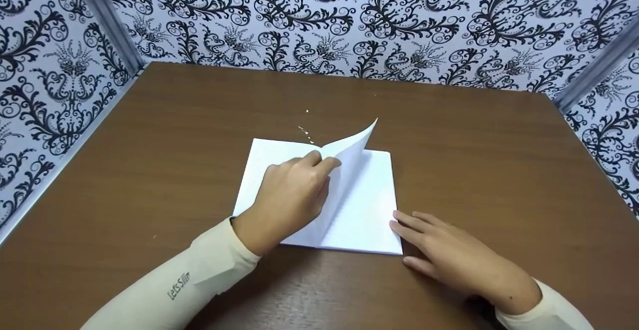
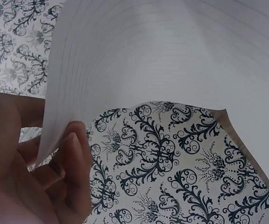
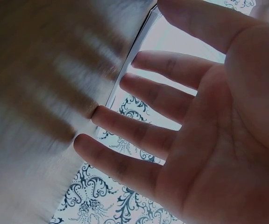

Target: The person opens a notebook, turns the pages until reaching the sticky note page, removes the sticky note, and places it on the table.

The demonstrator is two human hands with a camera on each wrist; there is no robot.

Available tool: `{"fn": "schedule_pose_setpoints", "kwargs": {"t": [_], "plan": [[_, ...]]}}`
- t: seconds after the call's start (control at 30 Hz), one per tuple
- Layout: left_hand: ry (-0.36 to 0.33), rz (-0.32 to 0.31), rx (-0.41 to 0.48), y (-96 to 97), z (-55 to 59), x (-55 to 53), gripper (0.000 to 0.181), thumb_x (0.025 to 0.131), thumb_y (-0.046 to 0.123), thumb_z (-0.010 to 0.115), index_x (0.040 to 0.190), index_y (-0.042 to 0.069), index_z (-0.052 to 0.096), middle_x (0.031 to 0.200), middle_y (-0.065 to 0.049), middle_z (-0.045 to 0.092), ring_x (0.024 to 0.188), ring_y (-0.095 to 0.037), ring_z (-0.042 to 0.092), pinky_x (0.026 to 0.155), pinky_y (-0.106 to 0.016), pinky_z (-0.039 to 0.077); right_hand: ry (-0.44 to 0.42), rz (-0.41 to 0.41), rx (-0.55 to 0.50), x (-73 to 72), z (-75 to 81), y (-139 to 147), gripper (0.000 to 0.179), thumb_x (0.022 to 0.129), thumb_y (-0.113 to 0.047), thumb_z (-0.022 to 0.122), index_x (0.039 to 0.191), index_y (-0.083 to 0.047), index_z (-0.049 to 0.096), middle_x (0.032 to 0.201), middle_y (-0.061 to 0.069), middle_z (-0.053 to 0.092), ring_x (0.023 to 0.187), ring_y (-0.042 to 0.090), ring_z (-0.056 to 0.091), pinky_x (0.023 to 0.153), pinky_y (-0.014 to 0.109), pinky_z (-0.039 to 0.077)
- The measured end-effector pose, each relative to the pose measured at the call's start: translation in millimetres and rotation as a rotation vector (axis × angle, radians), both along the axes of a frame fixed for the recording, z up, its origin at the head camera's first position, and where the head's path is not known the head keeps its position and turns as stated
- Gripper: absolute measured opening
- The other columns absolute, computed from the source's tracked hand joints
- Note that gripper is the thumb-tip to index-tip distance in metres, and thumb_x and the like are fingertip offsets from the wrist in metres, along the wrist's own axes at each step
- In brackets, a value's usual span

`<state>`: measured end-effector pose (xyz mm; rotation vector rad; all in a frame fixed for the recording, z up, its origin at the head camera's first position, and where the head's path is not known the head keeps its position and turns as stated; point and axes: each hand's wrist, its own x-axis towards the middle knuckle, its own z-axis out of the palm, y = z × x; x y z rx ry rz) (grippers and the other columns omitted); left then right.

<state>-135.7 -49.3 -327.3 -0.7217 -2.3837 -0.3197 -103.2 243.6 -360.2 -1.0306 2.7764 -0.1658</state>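
An open notebook (image 1: 369,205) with white pages lies on the brown table. Over it, my left hand (image 1: 294,190) pinches a single page (image 1: 357,143), which stands up from the middle fold with its far corner curling to the right. Faint ruled lines run across that page (image 2: 139,60) in the left wrist view, where its edge passes between my thumb and fingers. At the notebook's right edge, my right hand (image 1: 449,250) rests with fingers spread and nearly straight, the fingertips by the lower right side. The right wrist view shows the palm (image 3: 209,140) holding nothing.
The wooden table (image 1: 474,145) extends around the notebook on all sides. A few small pale specks (image 1: 305,133) lie just beyond the notebook. Walls with black scroll patterns (image 1: 309,10) stand behind the table and at both sides.
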Motion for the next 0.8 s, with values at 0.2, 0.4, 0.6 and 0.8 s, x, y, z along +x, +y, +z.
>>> {"fn": "schedule_pose_setpoints", "kwargs": {"t": [0.2, 0.4, 0.6, 0.8], "plan": [[0.002, 0.044, -0.034, -4.5, -5.1, -6.1, 0.021, 0.088, 0.004, 0.063, 0.103, 0.016, 0.072, 0.071, -0.001, 0.058, 0.047, -0.015, 0.049, 0.036, -0.030, 0.034, 0.002, 0.005, -0.001, -0.1, 0.2, 0, 0.059, 0.097, -0.032, 0.065, 0.149, -0.010, 0.048, 0.156, 0.011, 0.044, 0.135, 0.044, 0.049, 0.103, 0.059, 0.045], [-0.037, 0.081, -0.096, -10.6, -9.7, -11.3, 0.021, 0.088, 0.003, 0.062, 0.103, 0.014, 0.071, 0.074, -0.003, 0.064, 0.047, -0.016, 0.051, 0.036, -0.032, 0.037, -0.018, 0.007, 0.009, -0.4, -0.3, 0, 0.059, 0.097, -0.035, 0.063, 0.149, -0.012, 0.047, 0.157, 0.011, 0.043, 0.135, 0.044, 0.048, 0.101, 0.061, 0.045], [-0.092, 0.097, -0.165, -16.4, -10.5, -15.2, 0.012, 0.084, 0.000, 0.063, 0.091, 0.010, 0.067, 0.067, -0.005, 0.060, 0.044, -0.012, 0.039, 0.036, -0.033, 0.035, -0.024, 0.001, 0.018, -0.3, 0.8, 0, 0.059, 0.097, -0.036, 0.063, 0.149, -0.012, 0.047, 0.157, 0.011, 0.042, 0.136, 0.045, 0.047, 0.101, 0.061, 0.045], [-0.131, 0.101, -0.214, -20.6, -12.1, -15.7, 0.012, 0.079, -0.002, 0.066, 0.076, 0.008, 0.059, 0.063, -0.007, 0.057, 0.042, -0.021, 0.050, 0.036, -0.038, 0.038, -0.041, -0.010, 0.020, 0.4, 1.7, 0, 0.059, 0.098, -0.036, 0.062, 0.149, -0.012, 0.047, 0.158, 0.010, 0.042, 0.137, 0.045, 0.046, 0.102, 0.062, 0.044]]}}
